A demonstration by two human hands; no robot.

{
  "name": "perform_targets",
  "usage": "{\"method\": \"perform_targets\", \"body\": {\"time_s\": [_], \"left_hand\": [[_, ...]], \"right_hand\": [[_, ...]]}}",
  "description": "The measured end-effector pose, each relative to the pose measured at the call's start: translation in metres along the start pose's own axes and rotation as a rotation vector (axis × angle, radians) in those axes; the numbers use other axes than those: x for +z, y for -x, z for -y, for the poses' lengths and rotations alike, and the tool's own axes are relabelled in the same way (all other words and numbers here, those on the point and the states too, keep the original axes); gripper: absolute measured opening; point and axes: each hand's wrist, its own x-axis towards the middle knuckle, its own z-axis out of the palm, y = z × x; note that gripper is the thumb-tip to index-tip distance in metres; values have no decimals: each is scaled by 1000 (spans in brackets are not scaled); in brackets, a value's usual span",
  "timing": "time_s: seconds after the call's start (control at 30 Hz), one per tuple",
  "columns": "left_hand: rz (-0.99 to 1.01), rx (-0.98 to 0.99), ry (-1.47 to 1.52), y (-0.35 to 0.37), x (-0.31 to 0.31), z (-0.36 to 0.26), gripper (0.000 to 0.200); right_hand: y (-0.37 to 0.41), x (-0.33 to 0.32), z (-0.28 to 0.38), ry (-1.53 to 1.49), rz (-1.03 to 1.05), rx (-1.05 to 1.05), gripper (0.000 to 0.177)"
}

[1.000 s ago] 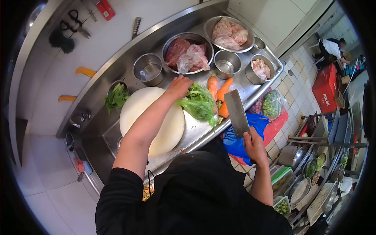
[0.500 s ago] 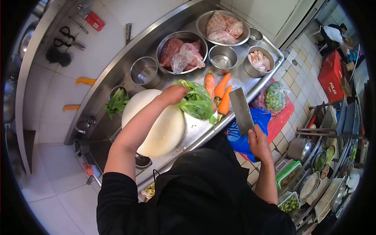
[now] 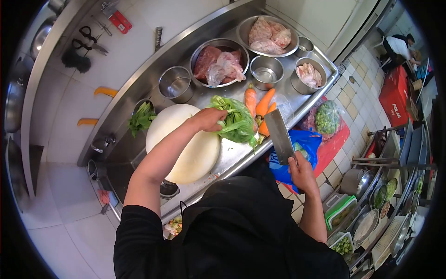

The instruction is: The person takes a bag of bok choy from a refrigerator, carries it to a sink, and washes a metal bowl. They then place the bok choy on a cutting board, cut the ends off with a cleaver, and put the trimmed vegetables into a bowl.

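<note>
My left hand (image 3: pixel 210 119) is closed on the stem end of a bunch of leafy greens (image 3: pixel 236 122), which looks partly wrapped in clear plastic. A round, thick white cutting board (image 3: pixel 179 160) lies below that forearm. My right hand (image 3: pixel 303 173) grips a cleaver (image 3: pixel 280 135) by its handle, with the broad blade pointing up and away over the counter's front edge. Several carrots (image 3: pixel 265 102) rest just right of the greens, partly hidden by the blade. Beneath the cleaver hangs a blue plastic bag (image 3: pixel 310 149) with something green inside.
Behind stand a bowl of red meat (image 3: pixel 209 63), a bowl of pale meat (image 3: pixel 265 35), a pot of chicken pieces (image 3: pixel 309 76) and metal pots (image 3: pixel 266 72). A tap (image 3: pixel 103 144) is at left. Shelves (image 3: pixel 385 204) line the right; a person (image 3: pixel 398 49) is farther back.
My left hand has shifted slightly on the greens, whose leaves now spread a little more. The cleaver has moved slightly left and down. The whole view has shifted a little.
</note>
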Motion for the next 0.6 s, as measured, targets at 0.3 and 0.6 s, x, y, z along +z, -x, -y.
{"method": "perform_targets", "body": {"time_s": [0.3, 0.6], "left_hand": [[-349, -34, 59, 74, -64, -1, 50], [-1171, -456, 453, 170, -22, 22, 27]], "right_hand": [[-8, -3, 4, -32, -11, 16, 19], [-30, 31, 37, -106, 218, -58, 20]]}}
